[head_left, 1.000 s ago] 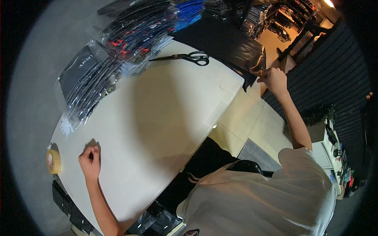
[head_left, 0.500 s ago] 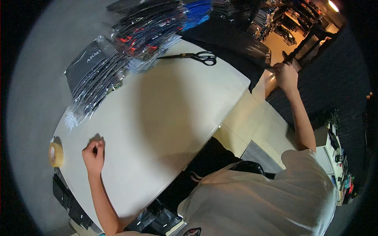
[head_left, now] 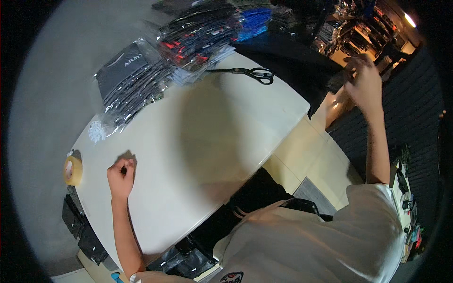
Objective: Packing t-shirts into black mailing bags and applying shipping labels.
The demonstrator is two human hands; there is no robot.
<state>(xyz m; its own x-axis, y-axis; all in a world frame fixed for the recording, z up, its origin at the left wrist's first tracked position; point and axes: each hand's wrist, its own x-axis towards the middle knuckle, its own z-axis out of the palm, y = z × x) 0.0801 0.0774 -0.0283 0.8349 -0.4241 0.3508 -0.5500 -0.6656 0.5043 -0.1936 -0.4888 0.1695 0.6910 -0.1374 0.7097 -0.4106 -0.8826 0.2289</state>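
Note:
My left hand (head_left: 120, 179) rests on the white table (head_left: 151, 198) with its fingers curled closed and nothing visible in them, right of a yellow tape roll (head_left: 73, 170). My right hand (head_left: 363, 85) is raised beyond the table's right end, at the edge of dark sheet material (head_left: 292, 66); motion blur hides whether its fingers grip it. Black-handled scissors (head_left: 257, 75) lie on the table beside that material.
Bagged grey items (head_left: 127, 80), dark and red bagged items (head_left: 198, 37) and blue ones (head_left: 252, 23) line the back of the table. Black packages (head_left: 82, 231) sit below its left edge. At right are a dark ridged surface (head_left: 410, 108) and a lit rack (head_left: 358, 33).
My right hand has moved up and rightward from where it held the black material's corner, and is now blurred. The view has shifted slightly; my left hand stays curled on the table.

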